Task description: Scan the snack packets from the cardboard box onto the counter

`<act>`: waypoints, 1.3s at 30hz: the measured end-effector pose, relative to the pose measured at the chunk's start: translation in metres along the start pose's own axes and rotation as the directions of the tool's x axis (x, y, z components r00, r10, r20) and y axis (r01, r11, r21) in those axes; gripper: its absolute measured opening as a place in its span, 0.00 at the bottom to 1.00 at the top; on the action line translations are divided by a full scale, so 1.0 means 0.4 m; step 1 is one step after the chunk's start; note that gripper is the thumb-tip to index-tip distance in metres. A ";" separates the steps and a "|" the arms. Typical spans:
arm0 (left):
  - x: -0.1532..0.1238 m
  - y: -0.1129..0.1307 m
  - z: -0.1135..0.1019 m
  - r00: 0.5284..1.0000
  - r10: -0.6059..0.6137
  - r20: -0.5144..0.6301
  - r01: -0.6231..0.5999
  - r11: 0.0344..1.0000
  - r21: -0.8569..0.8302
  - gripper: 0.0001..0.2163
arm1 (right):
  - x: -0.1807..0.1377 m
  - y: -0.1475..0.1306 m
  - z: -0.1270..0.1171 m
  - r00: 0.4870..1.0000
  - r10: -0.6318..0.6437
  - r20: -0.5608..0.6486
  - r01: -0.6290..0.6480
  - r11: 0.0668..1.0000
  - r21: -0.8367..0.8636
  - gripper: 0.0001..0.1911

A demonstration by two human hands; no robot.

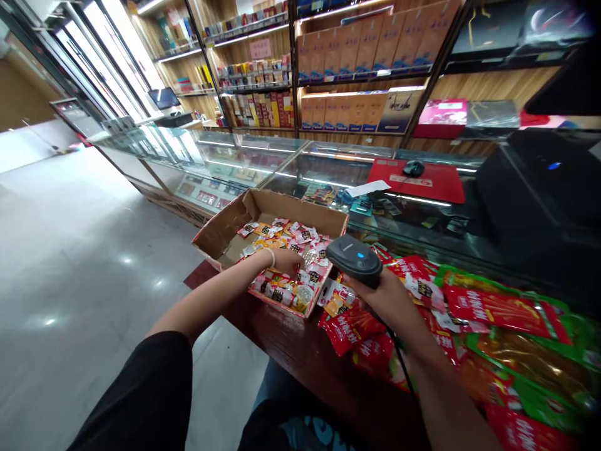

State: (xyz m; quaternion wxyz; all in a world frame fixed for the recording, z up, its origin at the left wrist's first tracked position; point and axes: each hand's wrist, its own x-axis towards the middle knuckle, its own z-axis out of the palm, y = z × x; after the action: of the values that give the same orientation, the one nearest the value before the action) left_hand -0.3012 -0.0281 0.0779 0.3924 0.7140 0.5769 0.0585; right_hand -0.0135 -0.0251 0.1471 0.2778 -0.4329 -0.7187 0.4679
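Note:
My right hand [392, 300] is wrapped around the handle of a dark grey barcode scanner [354, 257] with a lit blue light. The scanner's head is by the right edge of an open cardboard box [300, 205], and its cable hangs below my hand. Inside the box lie many small snack packets [277, 243] in white, pink and yellow. My left hand [285, 260], with a pale band at the wrist, reaches in among them. Its fingers curl downward, and what they hold, if anything, is hidden.
Red snack bags [352, 327] and larger green-edged bags [526, 351] are piled to the right. Behind the box runs a glass display counter [277, 160], with a red mat [439, 188], a computer mouse [413, 168] and a white paper strip [369, 188]. A dark machine [539, 194] stands at right.

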 end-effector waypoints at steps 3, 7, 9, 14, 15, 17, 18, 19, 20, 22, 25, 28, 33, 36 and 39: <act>-0.003 0.010 -0.034 0.996 0.026 -0.082 -0.031 0.998 -0.056 0.10 | 0.004 0.013 0.001 1.000 0.021 0.015 -0.022 1.000 0.010 0.17; -0.017 0.027 -0.080 0.908 -0.030 -0.418 -0.128 0.930 -0.345 0.13 | 0.005 0.025 -0.003 0.997 0.063 0.049 -0.067 0.995 0.072 0.21; -0.024 0.040 -0.091 0.875 -0.080 -0.478 -0.224 0.808 -0.545 0.15 | 0.003 0.023 -0.009 0.996 0.075 0.056 -0.080 0.992 0.099 0.23; -0.042 0.073 -0.108 0.903 -0.209 -0.376 -0.296 0.333 -0.895 0.13 | -0.004 0.012 -0.020 0.999 0.044 0.021 -0.046 0.995 0.089 0.23; -0.048 0.078 -0.114 0.912 -0.216 -0.349 -0.291 0.258 -0.921 0.13 | -0.004 0.011 -0.020 0.999 0.037 0.011 -0.038 0.996 0.084 0.23; -0.061 0.087 -0.127 0.927 -0.210 -0.311 -0.285 0.148 -0.947 0.16 | -0.003 0.013 -0.017 0.999 0.038 0.009 -0.038 0.996 0.077 0.23; -0.068 0.090 -0.133 0.931 -0.203 -0.303 -0.285 0.115 -0.952 0.19 | -0.003 0.014 -0.016 0.999 0.042 0.013 -0.043 0.996 0.075 0.23; -0.074 0.093 -0.138 0.931 -0.197 -0.307 -0.293 0.098 -0.951 0.23 | -0.002 0.016 -0.014 0.999 0.047 0.018 -0.048 0.996 0.074 0.23; -0.079 0.096 -0.140 0.927 -0.195 -0.320 -0.307 0.095 -0.947 0.25 | -0.002 0.017 -0.013 0.999 0.049 0.021 -0.050 0.996 0.074 0.23; -0.085 0.098 -0.141 0.917 -0.198 -0.347 -0.330 0.113 -0.937 0.23 | -0.001 0.021 -0.012 0.999 0.043 0.020 -0.044 0.996 0.076 0.23; -0.081 0.097 -0.137 0.918 -0.185 -0.350 -0.332 0.120 -0.935 0.17 | -0.001 0.023 -0.013 0.999 0.044 0.021 -0.046 0.995 0.090 0.24; -0.068 0.094 -0.130 0.915 -0.192 -0.355 -0.332 0.145 -0.932 0.15 | -0.008 0.013 -0.016 0.998 0.055 0.028 -0.058 0.991 0.120 0.24; -0.044 0.114 -0.114 0.792 -0.187 -0.581 -0.468 0.425 -0.775 0.17 | -0.026 -0.019 -0.034 0.997 0.047 -0.064 -0.039 0.992 0.121 0.20; -0.033 0.147 -0.104 0.749 -0.193 -0.634 -0.455 0.545 -0.704 0.19 | -0.031 -0.019 -0.054 0.996 0.057 -0.071 -0.048 0.992 0.118 0.19; -0.018 0.194 -0.090 0.714 -0.304 -0.630 -0.440 0.505 -0.742 0.16 | -0.033 -0.011 -0.073 0.993 0.051 -0.103 -0.037 0.991 0.131 0.21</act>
State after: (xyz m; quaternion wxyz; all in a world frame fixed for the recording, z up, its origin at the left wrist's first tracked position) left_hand -0.2626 -0.0188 0.1539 0.4416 0.3671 0.5384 0.6168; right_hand 0.0147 -0.0248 0.1632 0.3326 -0.4540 -0.6615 0.4956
